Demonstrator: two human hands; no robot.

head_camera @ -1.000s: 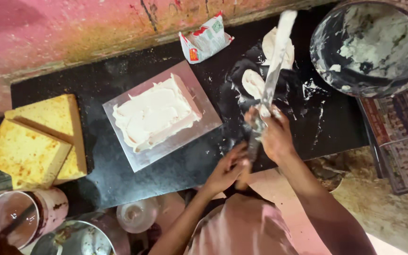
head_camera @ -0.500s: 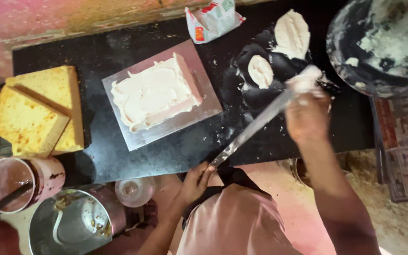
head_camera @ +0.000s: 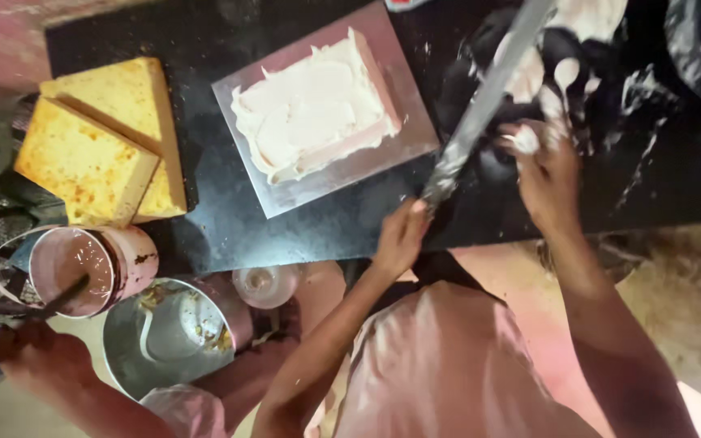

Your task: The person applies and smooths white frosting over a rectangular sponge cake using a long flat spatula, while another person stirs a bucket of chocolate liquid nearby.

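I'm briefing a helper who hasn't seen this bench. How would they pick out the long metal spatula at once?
Start at the black countertop, then find the square silver board carrying the white-frosted cake. Just right of that board, the long metal spatula slants across the cream-smeared patch, gripped by the left hand and right hand. It is the only long, thin, shiny blade there.

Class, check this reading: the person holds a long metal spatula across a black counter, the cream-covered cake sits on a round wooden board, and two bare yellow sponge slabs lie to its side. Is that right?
Not quite. The head view shows the cream-covered cake on a square silvery board, not a round wooden one. The rest holds: the left hand and the right hand hold the long metal spatula across the black counter, and two bare yellow sponge slabs lie beside the cake.
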